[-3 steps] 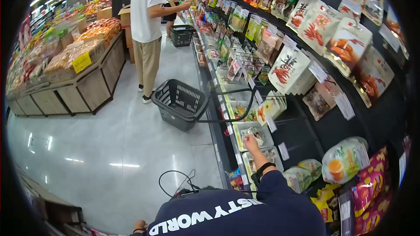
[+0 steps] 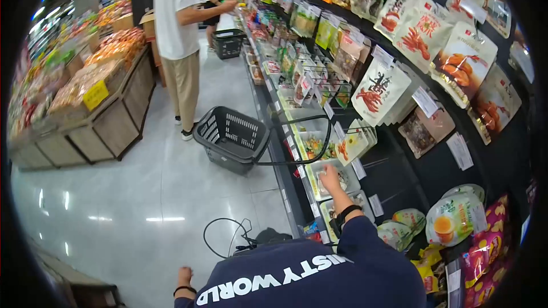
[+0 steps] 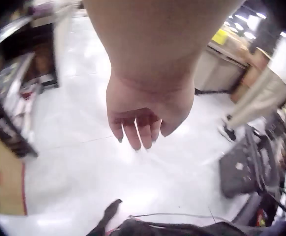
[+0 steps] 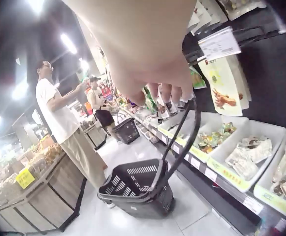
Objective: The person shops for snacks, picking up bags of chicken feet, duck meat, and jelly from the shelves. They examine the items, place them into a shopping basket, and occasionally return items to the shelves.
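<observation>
In the head view my right hand (image 2: 329, 180) hovers over a white bin (image 2: 353, 185) on the shelf, just short of the black basket handle (image 2: 323, 149). The right wrist view has the fingers (image 4: 166, 92) loosely bent, overlapping the top of that handle, with nothing held in them. The handle belongs to a dark plastic shopping basket (image 2: 229, 162) standing on the floor beside the shelf. My left hand (image 3: 148, 110) hangs at my side above the floor, fingers loose and separate, holding nothing.
White bins of small wrapped packs (image 4: 248, 156) line the shelf. Snack pouches (image 2: 379, 94) hang above them, and larger bags (image 2: 455, 219) lie to the right. A person in a white shirt (image 2: 176, 20) stands ahead, left of the shelf. Wooden display bins (image 2: 108, 131) border the aisle.
My left hand has swung out from beside my body into fuller view. My right hand has shifted slightly upward in the head view, nearer the basket handle. The head view has turned a little.
</observation>
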Demonstrator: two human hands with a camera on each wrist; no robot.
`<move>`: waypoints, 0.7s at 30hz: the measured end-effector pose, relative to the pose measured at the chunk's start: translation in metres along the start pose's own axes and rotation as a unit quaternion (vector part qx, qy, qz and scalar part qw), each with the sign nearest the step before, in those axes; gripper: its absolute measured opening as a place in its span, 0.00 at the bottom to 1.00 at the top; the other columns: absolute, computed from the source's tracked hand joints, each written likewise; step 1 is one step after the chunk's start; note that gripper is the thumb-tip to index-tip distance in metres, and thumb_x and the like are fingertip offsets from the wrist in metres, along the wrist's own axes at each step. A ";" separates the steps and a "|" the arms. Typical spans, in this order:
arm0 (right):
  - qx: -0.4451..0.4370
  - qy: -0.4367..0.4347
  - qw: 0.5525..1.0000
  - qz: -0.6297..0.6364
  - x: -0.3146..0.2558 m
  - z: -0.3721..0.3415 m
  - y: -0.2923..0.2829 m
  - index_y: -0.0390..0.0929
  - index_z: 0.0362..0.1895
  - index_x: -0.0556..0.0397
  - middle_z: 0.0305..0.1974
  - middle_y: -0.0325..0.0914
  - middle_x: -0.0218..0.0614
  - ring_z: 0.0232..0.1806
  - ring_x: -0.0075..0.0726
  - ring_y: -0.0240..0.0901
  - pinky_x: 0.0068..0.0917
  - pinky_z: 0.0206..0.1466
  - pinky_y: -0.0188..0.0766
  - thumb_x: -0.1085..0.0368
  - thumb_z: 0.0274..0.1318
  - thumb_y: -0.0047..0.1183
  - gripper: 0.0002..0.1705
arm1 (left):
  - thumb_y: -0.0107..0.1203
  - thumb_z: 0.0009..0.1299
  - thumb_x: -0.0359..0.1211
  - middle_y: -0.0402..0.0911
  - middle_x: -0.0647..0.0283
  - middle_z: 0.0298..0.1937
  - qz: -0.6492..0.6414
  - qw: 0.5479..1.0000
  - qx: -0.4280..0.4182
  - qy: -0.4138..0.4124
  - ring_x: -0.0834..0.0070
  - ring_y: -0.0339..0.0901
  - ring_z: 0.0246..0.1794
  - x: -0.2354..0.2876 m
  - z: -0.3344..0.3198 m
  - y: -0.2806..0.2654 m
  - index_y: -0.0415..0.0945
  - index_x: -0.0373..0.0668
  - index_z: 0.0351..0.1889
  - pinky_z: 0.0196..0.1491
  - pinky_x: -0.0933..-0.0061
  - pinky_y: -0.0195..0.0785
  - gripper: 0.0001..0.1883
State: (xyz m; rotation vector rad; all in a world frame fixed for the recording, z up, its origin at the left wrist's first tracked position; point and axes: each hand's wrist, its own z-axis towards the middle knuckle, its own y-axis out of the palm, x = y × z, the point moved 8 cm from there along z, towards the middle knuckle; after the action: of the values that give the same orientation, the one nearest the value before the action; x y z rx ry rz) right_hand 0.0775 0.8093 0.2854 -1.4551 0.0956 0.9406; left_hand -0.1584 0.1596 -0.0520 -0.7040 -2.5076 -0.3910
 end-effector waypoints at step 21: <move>0.487 0.143 0.793 0.338 0.081 0.203 -0.183 0.71 0.36 0.60 0.29 0.72 0.33 0.27 0.26 0.67 0.20 0.31 0.64 0.60 0.38 0.56 0.20 | 0.44 0.60 0.30 0.74 0.60 0.29 0.507 0.735 -0.300 0.334 0.76 0.70 0.30 0.611 0.174 0.419 0.69 0.35 0.35 0.35 0.78 0.62 0.09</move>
State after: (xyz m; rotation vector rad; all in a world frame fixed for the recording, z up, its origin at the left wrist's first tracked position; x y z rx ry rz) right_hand 0.1419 1.0527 0.4191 -0.5327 1.2200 0.9752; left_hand -0.4480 0.8210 0.1875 -1.6650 -1.0195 -0.8302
